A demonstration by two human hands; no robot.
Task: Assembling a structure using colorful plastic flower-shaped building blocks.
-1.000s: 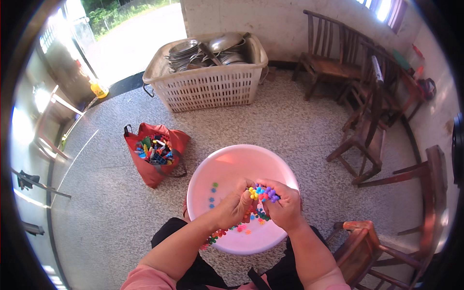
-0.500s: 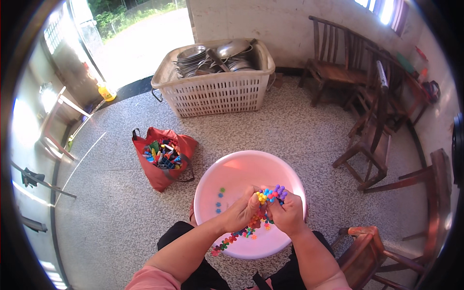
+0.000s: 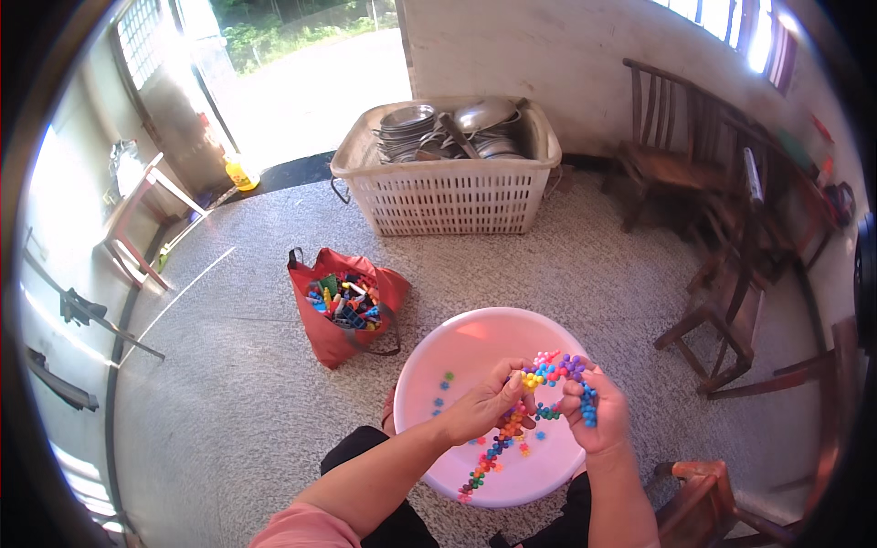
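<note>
Between my two hands a chain of small flower-shaped plastic linking pieces [image 3: 501,445] is held over a pink basin [image 3: 438,342]. My left hand [image 3: 489,402] pinches its yellow and orange part, and a multicoloured length hangs down from there over the basin's near side. With fingers curled, my right hand [image 3: 598,411] grips the purple and blue end [image 3: 588,402]. A pink, light-blue and purple stretch [image 3: 553,365] arches between the hands. A few loose blue and green flower pieces [image 3: 439,402] lie inside the basin at its left; others lie below my hands.
A red bag [image 3: 333,338] of colourful plastic toy pieces stands beyond the basin to the left. Behind it is a large white plastic basket [image 3: 448,196] filled with metal plates and pans. Wooden chairs [image 3: 676,155] line the right side. A yellow bottle [image 3: 240,173] stands by the doorway.
My hands have moved apart, and more of the chain shows between and below them. A blue end now sticks out at my right hand. The whole view has shifted slightly.
</note>
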